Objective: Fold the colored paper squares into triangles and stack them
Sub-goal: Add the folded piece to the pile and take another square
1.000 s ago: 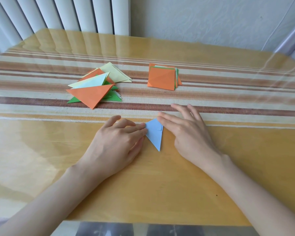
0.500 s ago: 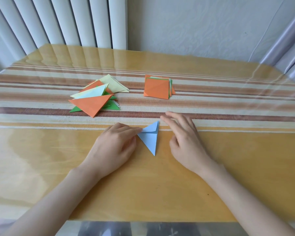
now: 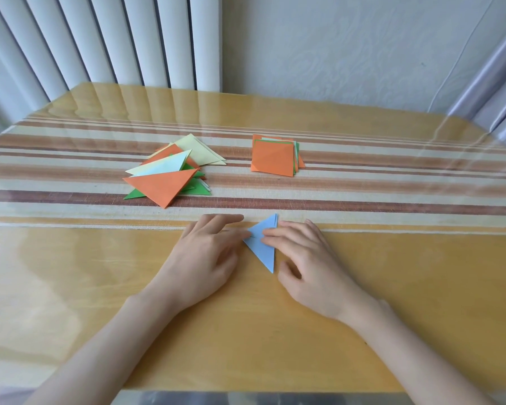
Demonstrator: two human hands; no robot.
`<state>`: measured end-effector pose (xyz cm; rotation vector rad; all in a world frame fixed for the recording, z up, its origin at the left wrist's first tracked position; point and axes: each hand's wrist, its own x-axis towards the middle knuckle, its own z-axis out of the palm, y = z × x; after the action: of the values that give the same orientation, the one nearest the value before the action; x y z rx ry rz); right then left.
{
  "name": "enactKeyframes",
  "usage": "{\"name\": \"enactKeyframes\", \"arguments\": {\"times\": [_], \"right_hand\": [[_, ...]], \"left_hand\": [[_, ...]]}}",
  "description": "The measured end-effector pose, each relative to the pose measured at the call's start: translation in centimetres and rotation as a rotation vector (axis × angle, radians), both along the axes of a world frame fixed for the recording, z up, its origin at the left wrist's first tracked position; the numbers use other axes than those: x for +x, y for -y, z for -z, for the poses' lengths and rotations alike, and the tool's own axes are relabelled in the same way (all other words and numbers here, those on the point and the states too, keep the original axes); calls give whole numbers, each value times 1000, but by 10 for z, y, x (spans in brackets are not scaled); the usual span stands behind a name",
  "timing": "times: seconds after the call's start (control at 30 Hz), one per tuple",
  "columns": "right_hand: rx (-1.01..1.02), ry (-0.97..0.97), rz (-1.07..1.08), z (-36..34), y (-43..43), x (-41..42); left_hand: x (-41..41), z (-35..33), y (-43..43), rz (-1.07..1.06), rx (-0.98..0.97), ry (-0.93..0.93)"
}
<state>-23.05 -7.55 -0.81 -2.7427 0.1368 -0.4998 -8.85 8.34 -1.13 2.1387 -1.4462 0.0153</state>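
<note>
Presses the blue triangle (image 3: 262, 254) flat on the counter (image 3: 392, 287) with straight, ungripping fingers of the right hand (image 3: 307, 258), half a second ago off the paper at 3 o'clock. Touches its 9 o'clock corner with outstretched left hand (image 3: 205, 252) fingers, as before. Lies at 6 o'clock of the square stack (image 3: 272, 157).

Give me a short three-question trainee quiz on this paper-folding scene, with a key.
1. True or false: the blue triangle lies on the pile of folded triangles.
2. The top sheet of the stack of squares is: A green, B orange, C yellow.
3. Which touches the blue triangle: the left hand, the right hand, or both?
Key: 1 false; 2 B; 3 both.
</note>
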Motion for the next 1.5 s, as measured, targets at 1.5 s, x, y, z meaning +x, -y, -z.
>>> {"name": "enactKeyframes", "arguments": {"times": [1.5], "right_hand": [[35, 85, 568, 8, 2, 41]], "left_hand": [[10, -5, 39, -209, -21, -86]]}}
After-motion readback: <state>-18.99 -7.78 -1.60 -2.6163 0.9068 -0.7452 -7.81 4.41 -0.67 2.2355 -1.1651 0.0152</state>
